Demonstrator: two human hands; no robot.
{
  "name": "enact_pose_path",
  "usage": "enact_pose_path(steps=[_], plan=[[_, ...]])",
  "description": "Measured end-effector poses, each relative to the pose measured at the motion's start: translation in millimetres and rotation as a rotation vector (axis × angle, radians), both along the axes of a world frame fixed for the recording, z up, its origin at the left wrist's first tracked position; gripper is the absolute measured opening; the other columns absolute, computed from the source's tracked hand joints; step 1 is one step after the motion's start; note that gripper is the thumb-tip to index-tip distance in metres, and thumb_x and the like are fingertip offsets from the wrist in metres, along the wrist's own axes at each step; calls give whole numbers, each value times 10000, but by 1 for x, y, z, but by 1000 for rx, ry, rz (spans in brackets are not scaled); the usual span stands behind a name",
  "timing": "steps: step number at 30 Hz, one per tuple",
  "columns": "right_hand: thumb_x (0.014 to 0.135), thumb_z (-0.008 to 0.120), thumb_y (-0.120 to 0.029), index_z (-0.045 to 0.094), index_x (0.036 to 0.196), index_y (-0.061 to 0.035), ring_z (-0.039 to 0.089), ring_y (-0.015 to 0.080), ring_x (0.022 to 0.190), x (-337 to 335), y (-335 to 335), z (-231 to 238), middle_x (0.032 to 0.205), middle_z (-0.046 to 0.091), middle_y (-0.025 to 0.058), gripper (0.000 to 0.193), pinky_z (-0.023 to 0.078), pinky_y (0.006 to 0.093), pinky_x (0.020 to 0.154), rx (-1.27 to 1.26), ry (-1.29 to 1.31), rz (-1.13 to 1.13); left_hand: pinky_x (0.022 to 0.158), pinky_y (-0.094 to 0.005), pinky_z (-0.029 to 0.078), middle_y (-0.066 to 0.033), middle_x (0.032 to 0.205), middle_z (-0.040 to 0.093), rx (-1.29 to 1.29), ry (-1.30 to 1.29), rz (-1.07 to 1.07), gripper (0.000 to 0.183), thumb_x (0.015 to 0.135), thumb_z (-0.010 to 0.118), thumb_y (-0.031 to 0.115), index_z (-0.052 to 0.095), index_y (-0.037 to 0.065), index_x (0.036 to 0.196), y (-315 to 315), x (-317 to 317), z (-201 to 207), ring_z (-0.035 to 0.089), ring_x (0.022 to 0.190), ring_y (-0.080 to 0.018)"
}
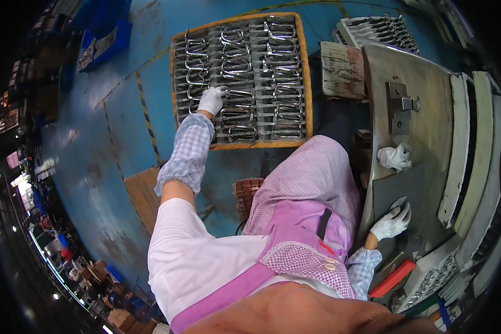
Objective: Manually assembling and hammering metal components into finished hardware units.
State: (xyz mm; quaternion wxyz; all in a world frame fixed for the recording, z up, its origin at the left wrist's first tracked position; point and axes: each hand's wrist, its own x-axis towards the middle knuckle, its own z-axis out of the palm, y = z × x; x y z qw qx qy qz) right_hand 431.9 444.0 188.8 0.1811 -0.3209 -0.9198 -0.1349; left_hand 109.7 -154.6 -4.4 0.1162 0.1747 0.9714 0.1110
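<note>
Arms spread, left hand at metal parts, right hand at bench

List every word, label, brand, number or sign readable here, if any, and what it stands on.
Nothing here can be read clearly enough to quote.
Red marking on the pink apron: too small and blurred to read.
Shiny metal parts in the wood-framed crate: no lettering can be made out.
Yellow-and-black floor stripe: no words visible on it.
</note>
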Motion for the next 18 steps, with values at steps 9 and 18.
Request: enact_pose_path(steps=[9, 18], plan=[[1014, 475, -297, 631, 1261, -114, 603, 336, 1069, -16, -8, -8, 1229, 622, 137, 344, 474, 464, 895, -12, 20, 57, 919, -363, 519, -143, 1116, 707, 730, -44, 954, 224, 862, 613, 143, 749, 69, 1023, -32, -48, -13, 682, 1008, -283], [1015, 467, -293, 627, 1263, -104, 588, 348, 1089, -9, -2, -7, 1234, 608, 158, 351, 464, 470, 908, 14, 11, 24, 1108, -460, 375, -272, 1543, 290, -46, -111, 771, 1208, 626, 739, 744, 311, 62, 1527, 111, -103, 4, 408, 1329, -445]])
